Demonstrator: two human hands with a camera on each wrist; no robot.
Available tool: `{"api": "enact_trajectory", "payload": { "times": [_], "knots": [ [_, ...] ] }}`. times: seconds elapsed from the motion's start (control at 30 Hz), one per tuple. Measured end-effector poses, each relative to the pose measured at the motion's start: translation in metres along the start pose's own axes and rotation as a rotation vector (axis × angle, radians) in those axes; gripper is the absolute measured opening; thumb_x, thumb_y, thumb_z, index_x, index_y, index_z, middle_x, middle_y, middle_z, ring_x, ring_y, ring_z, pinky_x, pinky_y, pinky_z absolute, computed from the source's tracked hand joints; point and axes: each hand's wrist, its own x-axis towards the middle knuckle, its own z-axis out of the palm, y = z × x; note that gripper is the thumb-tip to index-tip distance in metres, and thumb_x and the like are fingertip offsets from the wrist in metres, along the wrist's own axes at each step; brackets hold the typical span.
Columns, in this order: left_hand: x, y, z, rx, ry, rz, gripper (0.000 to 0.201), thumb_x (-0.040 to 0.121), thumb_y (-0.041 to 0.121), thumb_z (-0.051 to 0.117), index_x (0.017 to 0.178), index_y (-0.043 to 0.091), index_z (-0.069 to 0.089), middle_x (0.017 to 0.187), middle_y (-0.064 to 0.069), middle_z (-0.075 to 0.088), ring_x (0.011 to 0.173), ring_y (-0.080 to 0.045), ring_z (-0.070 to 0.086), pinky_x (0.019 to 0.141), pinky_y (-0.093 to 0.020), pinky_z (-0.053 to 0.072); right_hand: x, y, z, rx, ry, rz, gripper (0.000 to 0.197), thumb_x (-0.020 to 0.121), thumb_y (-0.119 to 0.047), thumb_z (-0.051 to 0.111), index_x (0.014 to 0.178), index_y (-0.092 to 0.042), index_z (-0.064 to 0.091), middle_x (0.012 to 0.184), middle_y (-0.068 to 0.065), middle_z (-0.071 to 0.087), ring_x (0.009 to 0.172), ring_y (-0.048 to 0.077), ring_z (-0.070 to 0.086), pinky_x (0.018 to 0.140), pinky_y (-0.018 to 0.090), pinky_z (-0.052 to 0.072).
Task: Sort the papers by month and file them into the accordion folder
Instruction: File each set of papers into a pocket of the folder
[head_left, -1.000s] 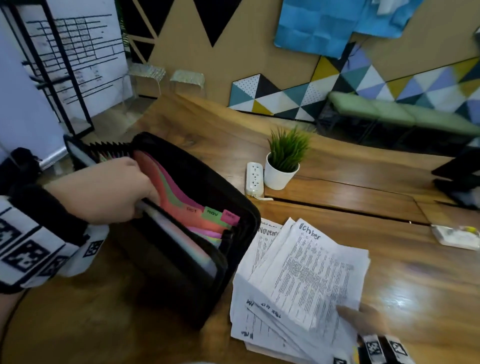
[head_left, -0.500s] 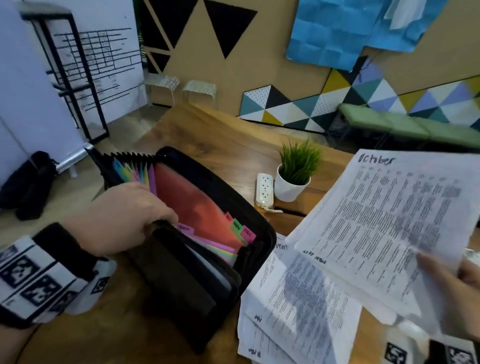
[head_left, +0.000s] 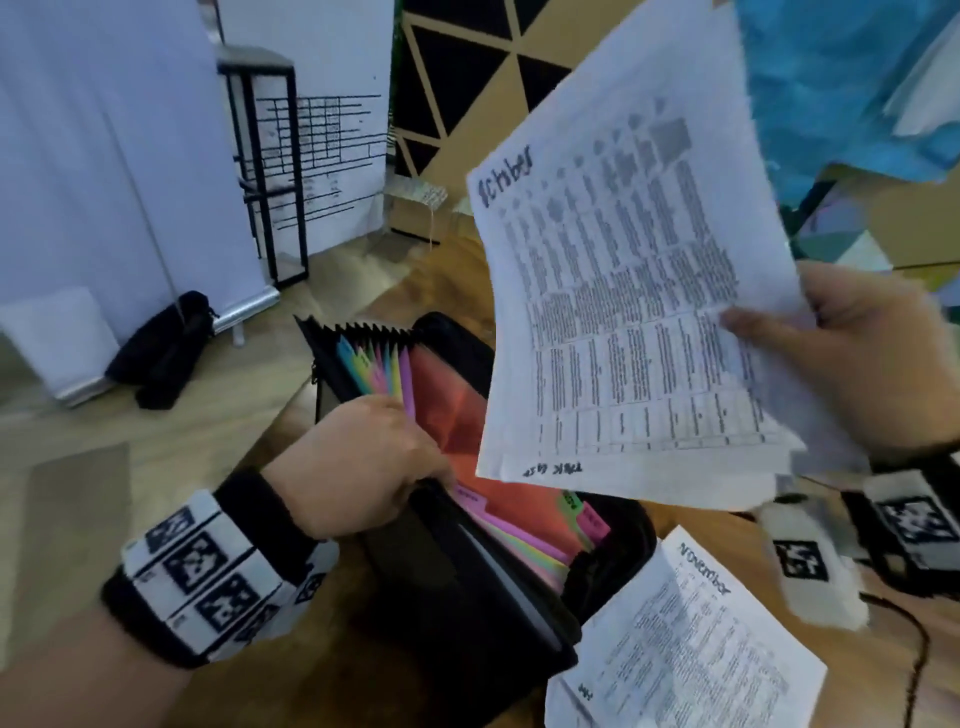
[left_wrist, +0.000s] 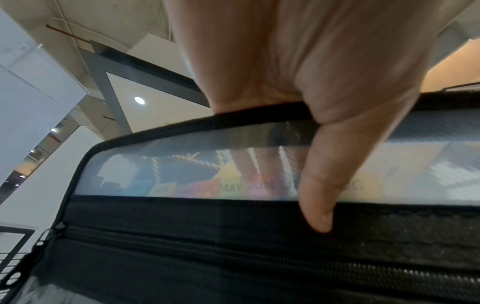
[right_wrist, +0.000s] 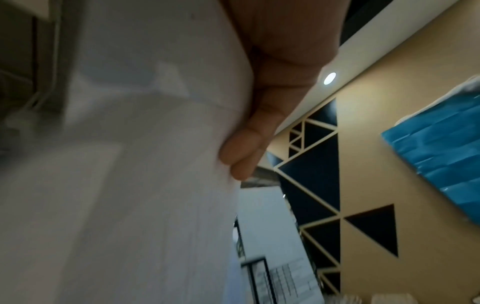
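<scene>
A black accordion folder (head_left: 467, 582) stands open on the wooden table, its coloured month dividers (head_left: 395, 374) fanned out. My left hand (head_left: 363, 462) grips the folder's front wall and pulls it toward me; in the left wrist view its thumb (left_wrist: 319, 185) lies over the clear front panel (left_wrist: 182, 174), fingers inside. My right hand (head_left: 852, 353) pinches a few white sheets, the top one headed October (head_left: 623, 312), and holds them in the air above the folder's right end. From the right wrist view the papers' (right_wrist: 130, 185) blank backs fill the left. A sheet headed November (head_left: 685, 654) tops the stack on the table.
The wooden table (head_left: 452, 270) runs away behind the folder. A black bag (head_left: 166, 348) lies on the floor at the left by a white banner stand. A black cable (head_left: 919, 654) trails at the lower right.
My right hand has lifted the October sheets off the stack and carried them up and left, over the folder. The November sheet now shows on top. My left hand keeps its hold.
</scene>
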Motion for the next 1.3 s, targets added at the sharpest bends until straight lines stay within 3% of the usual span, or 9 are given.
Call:
{"api": "enact_trajectory", "payload": {
  "times": [0.17,0.3,0.43,0.5,0.63,0.77,0.93,1.07,1.3],
  "knots": [
    [-0.007,-0.004,0.000,0.038,-0.044,-0.029,0.032,0.063,0.016,0.060,0.088,0.033,0.071,0.083,0.015,0.072,0.077,-0.010,0.067,0.076,-0.033,0.053,0.011,-0.017,0.032,-0.259,-0.211,-0.126,0.006,0.082,-0.023,0.066,0.086,-0.018,0.067,0.061,-0.002,0.061,0.055,0.012,0.054,0.051,0.020,0.036],
    [-0.012,-0.007,0.002,0.048,-0.032,-0.028,0.033,0.064,0.013,0.056,0.088,0.032,0.071,0.080,0.012,0.072,0.074,-0.011,0.067,0.077,-0.033,0.052,0.026,-0.031,0.022,-0.338,-0.271,-0.111,0.017,0.081,-0.021,0.067,0.075,-0.036,0.061,0.057,-0.020,0.052,0.058,-0.006,0.047,0.051,0.015,0.031],
    [-0.014,-0.008,0.003,0.025,-0.033,-0.024,0.032,0.069,0.016,0.047,0.086,0.033,0.069,0.081,0.014,0.070,0.076,-0.007,0.065,0.079,-0.031,0.050,0.040,-0.049,0.026,-0.320,-0.370,-0.068,0.024,0.081,-0.025,0.066,0.072,-0.046,0.056,0.052,-0.012,0.056,0.053,-0.001,0.051,0.050,0.014,0.033],
    [-0.015,-0.009,0.003,0.022,-0.027,-0.013,0.038,0.069,0.020,0.038,0.088,0.033,0.069,0.081,0.015,0.071,0.077,-0.006,0.065,0.080,-0.031,0.049,0.044,-0.059,0.024,-0.309,-0.369,-0.069,0.027,0.081,-0.027,0.066,0.066,-0.046,0.054,0.057,-0.021,0.059,0.055,-0.004,0.055,0.049,0.017,0.034],
    [-0.020,-0.010,0.001,-0.009,0.006,0.020,0.034,0.066,0.019,0.047,0.087,0.032,0.069,0.078,0.014,0.070,0.075,-0.005,0.064,0.078,-0.032,0.050,0.047,-0.069,0.020,-0.264,-0.343,-0.045,0.019,0.080,-0.031,0.066,0.069,-0.045,0.060,0.058,-0.022,0.063,0.052,-0.001,0.058,0.050,0.020,0.041],
    [-0.022,-0.012,0.002,-0.034,0.014,0.013,0.035,0.066,0.018,0.045,0.088,0.029,0.069,0.079,0.012,0.070,0.076,-0.007,0.063,0.079,-0.033,0.047,0.036,-0.067,0.038,-0.376,-0.432,-0.012,0.009,0.080,-0.027,0.068,0.075,-0.034,0.069,0.055,-0.016,0.062,0.060,-0.005,0.058,0.053,0.005,0.041],
    [-0.021,-0.012,0.000,0.007,-0.011,0.010,0.031,0.067,0.019,0.048,0.089,0.028,0.067,0.079,0.009,0.069,0.078,-0.010,0.063,0.082,-0.032,0.044,0.045,-0.051,0.042,-0.484,-0.496,0.106,0.016,0.076,-0.030,0.071,0.082,-0.015,0.073,0.068,0.003,0.069,0.066,0.011,0.063,0.069,0.032,0.053],
    [-0.016,-0.014,0.002,0.038,0.009,0.027,0.037,0.063,0.022,0.037,0.084,0.027,0.068,0.074,0.008,0.068,0.075,-0.011,0.063,0.077,-0.031,0.045,0.054,-0.066,0.058,-0.549,-0.599,0.090,0.020,0.078,-0.030,0.070,0.063,-0.018,0.062,0.063,0.000,0.056,0.061,0.010,0.052,0.050,0.012,0.039],
    [-0.008,-0.016,0.001,0.039,-0.035,0.000,0.035,0.062,0.017,0.045,0.084,0.025,0.070,0.071,0.003,0.068,0.070,-0.020,0.065,0.073,-0.032,0.050,0.059,-0.059,0.107,-0.763,-0.859,0.131,0.012,0.080,-0.022,0.062,0.082,-0.011,0.062,0.080,0.004,0.061,0.075,0.018,0.057,0.057,0.021,0.043]
  ]
}}
